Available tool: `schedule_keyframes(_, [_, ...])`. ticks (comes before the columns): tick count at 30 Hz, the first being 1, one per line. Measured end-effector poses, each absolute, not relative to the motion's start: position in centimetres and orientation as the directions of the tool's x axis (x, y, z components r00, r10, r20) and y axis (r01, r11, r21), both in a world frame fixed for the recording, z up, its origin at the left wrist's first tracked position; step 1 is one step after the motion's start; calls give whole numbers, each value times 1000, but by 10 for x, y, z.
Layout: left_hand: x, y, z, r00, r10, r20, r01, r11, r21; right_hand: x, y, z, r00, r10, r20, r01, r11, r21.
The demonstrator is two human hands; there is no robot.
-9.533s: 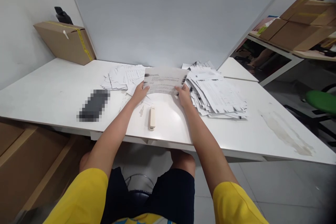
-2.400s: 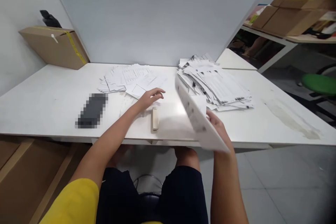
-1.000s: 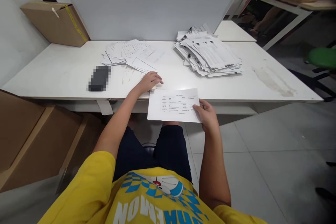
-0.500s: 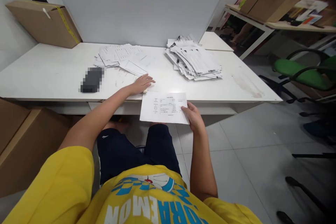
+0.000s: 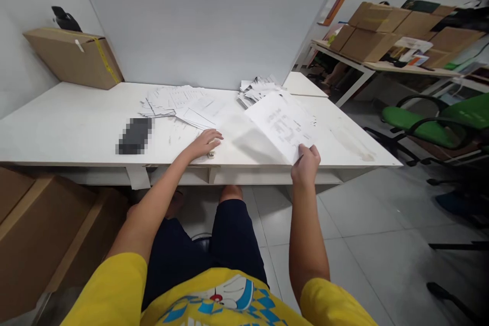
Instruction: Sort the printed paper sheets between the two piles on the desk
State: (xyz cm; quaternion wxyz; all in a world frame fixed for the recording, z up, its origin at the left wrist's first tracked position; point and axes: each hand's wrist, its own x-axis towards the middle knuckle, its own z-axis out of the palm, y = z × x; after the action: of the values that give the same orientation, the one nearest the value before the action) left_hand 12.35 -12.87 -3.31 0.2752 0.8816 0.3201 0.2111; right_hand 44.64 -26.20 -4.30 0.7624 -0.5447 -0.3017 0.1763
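Observation:
My right hand [image 5: 305, 165] pinches the near corner of a printed paper sheet [image 5: 280, 125]. The sheet is raised at a slant over the desk, in front of the thick paper stack [image 5: 257, 89] and partly hiding it. My left hand [image 5: 204, 144] lies with its fingers stretched out near the desk's front edge. Beneath its palm is a cream stapler [image 5: 211, 155], of which only one end shows. Behind the left hand lies a thinner, spread pile of papers [image 5: 179, 99].
A blurred-out dark flat object [image 5: 134, 136] lies on the white desk [image 5: 69, 135] to the left. A cardboard box [image 5: 76, 56] leans at the back left. A white panel [image 5: 206, 20] closes off the rear. Green chairs [image 5: 416, 125] stand at the right.
The right hand has carried the sheet from the desk's front edge, beside the stapler, up and to the right toward the thick stack. The left hand stays over the stapler.

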Motion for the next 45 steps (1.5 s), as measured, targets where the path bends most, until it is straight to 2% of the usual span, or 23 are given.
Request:
schedule_keyframes(3, [123,-128,-36,716,669,199,437,-652,620,462,-211,-38,731,655,194,-79,363,-929])
schedule_keyframes(5, [124,-129,-37,717,667,203,429,-652,624,473,-180,-34,712,684,159,-107,329,-938])
schedule_keyframes(9, [122,-133,-37,650,722,236,416,-598,685,491,-147,-24,721,664,197,80,203,-976])
schedule_keyframes(11, [119,-135,-36,522,792,316,402,-555,728,492,-147,-23,752,606,259,204,160,-966])
schedule_keyframes(13, [115,-135,-35,292,875,385,414,-479,774,486,-154,-28,808,477,346,329,121,-937])
schedule_keyframes(15, [111,-132,-35,15,938,347,467,-314,827,469,-160,-37,811,373,452,462,68,-885])
schedule_keyframes(17, [111,-124,-35,-194,947,257,504,-128,854,441,-159,-47,724,448,524,555,71,-829])
schedule_keyframes(19, [115,-114,-36,-273,938,212,572,-19,820,406,-146,-55,572,620,537,627,91,-773])
schedule_keyframes(23, [128,-89,-39,-276,932,234,766,67,640,342,-97,-61,132,894,428,760,186,-623])
schedule_keyframes(25, [132,-78,-41,-258,935,243,816,76,573,322,-72,-61,-13,938,346,793,220,-568])
schedule_keyframes(27, [134,-69,-42,-244,939,241,843,82,532,313,-54,-60,-84,960,268,834,215,-508])
schedule_keyframes(30, [134,-63,-42,-245,943,225,858,103,503,310,-44,-58,-108,972,207,879,191,-436])
schedule_keyframes(38, [134,-65,-39,-253,939,234,848,99,520,311,-58,-47,-126,950,285,935,210,-287])
schedule_keyframes(40, [135,-68,-36,-213,932,293,840,22,542,311,-63,-45,-82,943,323,922,195,-334])
schedule_keyframes(42, [136,-70,-34,-96,930,356,829,-123,545,312,-68,-44,-45,925,379,883,214,-418])
schedule_keyframes(45, [135,-68,-33,102,946,307,770,-271,578,311,-73,-47,-77,887,456,803,327,-499])
